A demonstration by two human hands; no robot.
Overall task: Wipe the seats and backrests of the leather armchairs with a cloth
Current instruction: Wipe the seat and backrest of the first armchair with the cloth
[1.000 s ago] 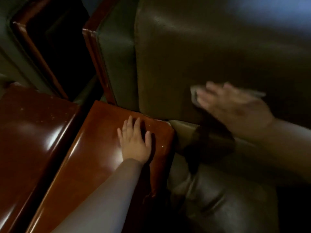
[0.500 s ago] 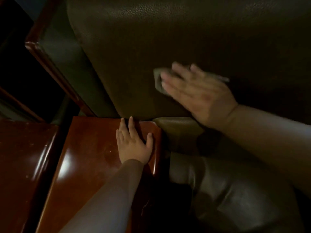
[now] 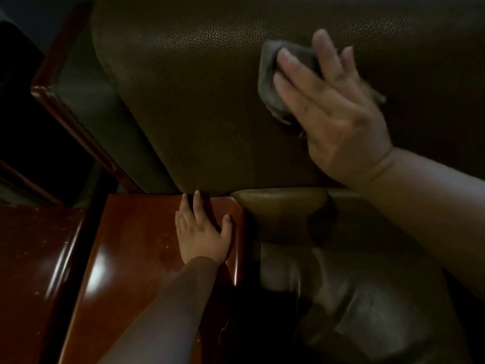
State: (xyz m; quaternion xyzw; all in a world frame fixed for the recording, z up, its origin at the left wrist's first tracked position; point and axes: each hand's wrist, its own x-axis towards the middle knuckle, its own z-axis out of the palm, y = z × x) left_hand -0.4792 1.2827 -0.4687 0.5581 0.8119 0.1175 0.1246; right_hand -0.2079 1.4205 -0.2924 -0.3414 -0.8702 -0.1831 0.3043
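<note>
While the room is dim, a grey cloth (image 3: 273, 82) is pressed flat on the brown backrest (image 3: 199, 95) by the right hand (image 3: 338, 114). Its fingers are held straight and a bit apart on top of the cloth, w/ cloth edges poking out at the left and right. The left hand (image 3: 202, 232) is laid flat on the shiny wood armrest (image 3: 126, 258), fingers straight, thumb spread out. Fingertips are touching the backrest's bottom edge. The seat (image 3: 367, 298) is seen below, dark and creased.
</note>
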